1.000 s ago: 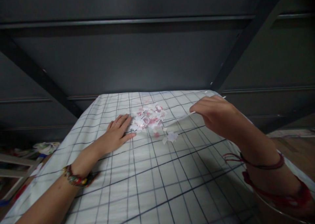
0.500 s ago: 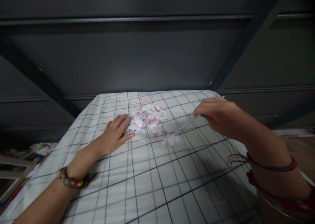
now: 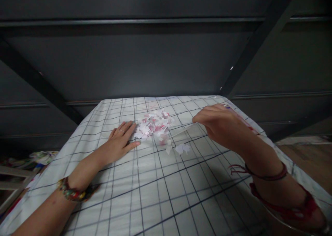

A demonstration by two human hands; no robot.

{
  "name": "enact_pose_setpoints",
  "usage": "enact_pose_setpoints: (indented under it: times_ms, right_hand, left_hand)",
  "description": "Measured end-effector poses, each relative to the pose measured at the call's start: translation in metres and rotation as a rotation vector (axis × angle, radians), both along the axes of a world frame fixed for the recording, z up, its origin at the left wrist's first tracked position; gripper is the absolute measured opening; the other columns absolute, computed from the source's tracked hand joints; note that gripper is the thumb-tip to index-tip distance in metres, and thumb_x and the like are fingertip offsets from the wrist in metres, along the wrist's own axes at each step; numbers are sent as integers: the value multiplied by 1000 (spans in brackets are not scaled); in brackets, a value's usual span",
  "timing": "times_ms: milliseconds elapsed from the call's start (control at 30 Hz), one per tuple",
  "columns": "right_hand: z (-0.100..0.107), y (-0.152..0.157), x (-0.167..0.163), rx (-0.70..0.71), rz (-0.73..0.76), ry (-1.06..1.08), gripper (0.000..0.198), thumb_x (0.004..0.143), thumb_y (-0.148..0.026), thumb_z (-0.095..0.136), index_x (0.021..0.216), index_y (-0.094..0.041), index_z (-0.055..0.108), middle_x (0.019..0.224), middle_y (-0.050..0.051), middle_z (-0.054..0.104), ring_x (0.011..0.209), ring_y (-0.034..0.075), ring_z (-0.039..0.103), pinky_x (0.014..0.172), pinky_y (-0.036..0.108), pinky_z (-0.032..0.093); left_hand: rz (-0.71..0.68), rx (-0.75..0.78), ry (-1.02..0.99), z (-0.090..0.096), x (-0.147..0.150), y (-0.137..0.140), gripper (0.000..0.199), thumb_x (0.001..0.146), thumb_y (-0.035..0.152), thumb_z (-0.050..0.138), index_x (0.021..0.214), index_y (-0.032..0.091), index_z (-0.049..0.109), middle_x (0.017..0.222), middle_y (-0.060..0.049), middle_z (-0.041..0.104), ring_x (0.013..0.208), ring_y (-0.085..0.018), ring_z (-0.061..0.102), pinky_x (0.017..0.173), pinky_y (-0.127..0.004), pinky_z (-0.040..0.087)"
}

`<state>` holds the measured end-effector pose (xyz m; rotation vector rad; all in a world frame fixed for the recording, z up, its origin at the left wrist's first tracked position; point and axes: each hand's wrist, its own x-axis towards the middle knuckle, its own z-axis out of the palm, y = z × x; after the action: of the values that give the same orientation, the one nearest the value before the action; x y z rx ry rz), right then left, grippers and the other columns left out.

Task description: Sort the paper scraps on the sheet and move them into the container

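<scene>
A pile of small torn paper pieces (image 3: pixel 153 125), white with some pink, lies on the checked tablecloth (image 3: pixel 145 194). My left hand (image 3: pixel 120 139) rests flat at the pile's left side, fingers spread and fingertips by the paper. My right hand (image 3: pixel 215 123), right of the pile, pinches a thin white stick (image 3: pixel 184 129), whose blurred far end slants down to the pile's right edge. A few loose white scraps (image 3: pixel 182 148) lie just below the stick. What the stick is made of cannot be made out.
Behind the table stands a dark panelled wall (image 3: pixel 145 63). A pale frame (image 3: pixel 12 184) and some cloth-like items (image 3: pixel 43 157) show low on the left. Brown floor (image 3: pixel 306 160) is visible on the right.
My right hand has moved left with the stick, whose tip went from the loose scraps to the pile's right edge. My left hand stays in place.
</scene>
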<state>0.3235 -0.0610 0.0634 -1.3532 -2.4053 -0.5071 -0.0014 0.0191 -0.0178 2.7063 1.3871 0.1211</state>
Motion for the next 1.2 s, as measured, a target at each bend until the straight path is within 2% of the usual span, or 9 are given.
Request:
enact_pose_setpoints:
  times_ms: [200, 400, 600, 767, 933, 1100, 1200]
  right_hand:
    - [4, -1, 4, 73, -8, 31, 31, 69, 5, 37, 68, -20, 55, 68, 1, 60, 71, 16, 52, 71, 30, 37]
    - [2, 1, 15, -7, 45, 17, 31, 68, 5, 38, 73, -18, 57, 69, 1, 59, 69, 15, 52, 71, 29, 38]
    - [2, 1, 9, 46, 5, -5, 30, 68, 5, 37, 68, -19, 55, 68, 1, 58, 71, 16, 52, 71, 30, 37]
    - [3, -1, 10, 12, -6, -46, 31, 64, 6, 36, 68, -19, 53, 66, 1, 56, 68, 16, 51, 70, 30, 37]
    - [5, -2, 15, 47, -29, -43, 30, 65, 5, 36, 67, -18, 55, 68, 2, 59, 70, 16, 51, 71, 31, 36]
    - [8, -4, 15, -44, 5, -40, 30, 68, 6, 37, 68, -17, 56, 69, 4, 59, 70, 16, 52, 71, 31, 37]
    - [8, -4, 17, 1, -5, -21, 29, 68, 6, 37, 66, -17, 55, 69, 3, 60, 68, 16, 51, 71, 31, 37]
  left_hand:
    - [4, 1, -7, 2, 1, -1, 79, 84, 71, 17, 144, 20, 20, 149, -13, 20, 136, -33, 16, 106, -53, 22]
    - [7, -6, -2, 3, 1, -2, 78, 84, 71, 18, 144, 21, 19, 150, -12, 20, 136, -33, 15, 106, -52, 21]
    - [3, -5, 12, 3, 3, -3, 84, 83, 73, 14, 143, 15, 22, 149, -16, 20, 136, -33, 14, 106, -53, 20]
    - [7, -2, 6, 1, 3, -2, 85, 82, 74, 13, 144, 16, 21, 149, -15, 19, 137, -32, 12, 107, -52, 20]
    - [15, -30, 21, 4, 4, -2, 86, 82, 74, 13, 144, 15, 21, 149, -16, 18, 137, -34, 11, 106, -54, 19]
    - [8, -19, 11, 3, 3, -2, 85, 82, 74, 13, 144, 16, 21, 149, -16, 19, 136, -33, 13, 106, -54, 20]
    - [6, -3, 4, 1, 2, -1, 84, 83, 74, 14, 144, 16, 21, 149, -16, 20, 136, -33, 13, 106, -54, 20]
